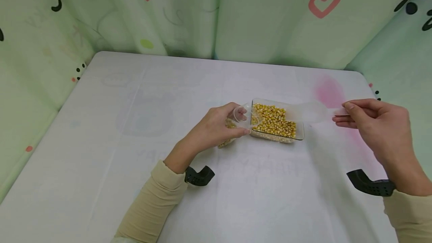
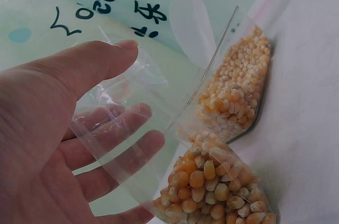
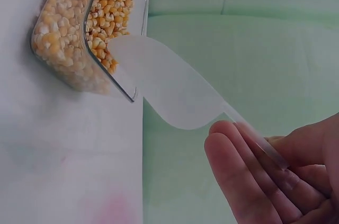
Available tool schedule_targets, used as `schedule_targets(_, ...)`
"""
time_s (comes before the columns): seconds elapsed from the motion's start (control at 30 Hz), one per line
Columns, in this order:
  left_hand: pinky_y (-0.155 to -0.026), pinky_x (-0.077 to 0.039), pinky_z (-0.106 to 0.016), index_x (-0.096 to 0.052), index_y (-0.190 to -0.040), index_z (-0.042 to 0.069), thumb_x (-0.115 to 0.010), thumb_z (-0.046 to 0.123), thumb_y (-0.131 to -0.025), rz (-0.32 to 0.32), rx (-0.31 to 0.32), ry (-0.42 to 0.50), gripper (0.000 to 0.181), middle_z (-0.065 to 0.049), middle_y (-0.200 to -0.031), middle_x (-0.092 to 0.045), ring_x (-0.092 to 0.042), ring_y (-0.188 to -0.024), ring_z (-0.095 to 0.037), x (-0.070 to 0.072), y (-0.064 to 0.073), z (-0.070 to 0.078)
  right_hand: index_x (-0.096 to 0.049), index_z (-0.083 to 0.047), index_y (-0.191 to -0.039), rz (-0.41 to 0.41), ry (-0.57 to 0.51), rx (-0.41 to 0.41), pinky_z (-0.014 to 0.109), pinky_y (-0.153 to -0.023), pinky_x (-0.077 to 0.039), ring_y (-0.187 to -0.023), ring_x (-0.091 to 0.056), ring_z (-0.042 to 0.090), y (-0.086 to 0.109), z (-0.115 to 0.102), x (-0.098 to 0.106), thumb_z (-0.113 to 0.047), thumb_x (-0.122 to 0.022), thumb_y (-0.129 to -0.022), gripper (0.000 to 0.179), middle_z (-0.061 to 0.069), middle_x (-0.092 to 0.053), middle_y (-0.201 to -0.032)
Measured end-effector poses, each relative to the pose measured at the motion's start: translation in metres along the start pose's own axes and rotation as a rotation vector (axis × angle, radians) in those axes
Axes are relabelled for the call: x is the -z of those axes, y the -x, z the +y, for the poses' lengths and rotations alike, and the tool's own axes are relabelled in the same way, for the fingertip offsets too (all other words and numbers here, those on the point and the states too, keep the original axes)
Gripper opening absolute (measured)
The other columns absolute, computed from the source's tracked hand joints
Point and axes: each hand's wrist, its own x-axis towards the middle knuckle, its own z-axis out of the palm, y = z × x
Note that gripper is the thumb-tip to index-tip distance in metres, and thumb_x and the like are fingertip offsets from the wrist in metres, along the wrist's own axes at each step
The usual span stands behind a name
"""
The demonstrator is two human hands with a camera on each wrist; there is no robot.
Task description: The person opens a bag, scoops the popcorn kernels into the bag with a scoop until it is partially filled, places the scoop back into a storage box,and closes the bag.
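Note:
My left hand [image 1: 217,125] grips a clear plastic bag [image 2: 212,187] near its mouth, thumb on one side and fingers on the other. Corn kernels fill the bag's lower part. Just right of it stands a clear rectangular glass container [image 1: 300,135] full of yellow corn kernels [image 1: 271,119]. Between thumb and fingers, my right hand [image 1: 381,130] pinches the thin handle of a translucent white scoop [image 3: 177,86]. The scoop's tip reaches over the container's right end, at the kernels; whether any lie in the scoop I cannot tell.
A white cloth covers the table [image 1: 111,153], with a pink patch [image 1: 329,89] toward the back right. Green printed curtains [image 1: 270,21] stand behind the table and along both sides. Each wrist wears a black strap mount.

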Motion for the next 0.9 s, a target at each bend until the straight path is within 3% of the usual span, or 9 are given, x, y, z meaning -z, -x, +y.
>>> schedule_targets(0.37, -0.095, -0.05, -0.037, -0.059, -0.121, 0.014, -0.078, 0.027, -0.087, 0.001, 0.007, -0.001, 0.041, -0.005, -0.115, -0.07, -0.063, -0.112, -0.015, 0.0, 0.0, 0.0, -0.066, -0.003, -0.104, 0.033, 0.072, 0.072, 0.013, -0.065, -0.054, -0.066, -0.072, 0.0, 0.003, -0.006, -0.001, -0.019, -0.064, -0.096, 0.018, -0.023, -0.072, -0.077)
schedule_targets(0.6, -0.096, -0.049, -0.038, -0.059, -0.12, 0.014, -0.077, 0.028, -0.087, -0.003, 0.016, 0.007, 0.04, -0.005, -0.116, -0.07, -0.063, -0.113, -0.019, 0.0, 0.0, -0.001, -0.067, -0.009, -0.1, 0.043, 0.16, 0.083, 0.008, -0.062, -0.051, -0.063, -0.068, -0.007, 0.004, -0.011, -0.005, -0.018, -0.063, -0.096, 0.011, -0.031, -0.067, -0.072)
schedule_targets(0.9, -0.095, -0.05, -0.036, -0.059, -0.121, 0.014, -0.078, 0.027, -0.086, 0.002, 0.012, -0.008, 0.042, -0.004, -0.115, -0.07, -0.062, -0.111, -0.013, 0.0, 0.0, 0.001, -0.07, 0.001, -0.11, 0.023, 0.355, 0.089, 0.003, -0.059, -0.045, -0.061, -0.06, -0.019, 0.004, -0.017, -0.012, -0.026, -0.057, -0.099, 0.032, -0.046, -0.053, -0.065)
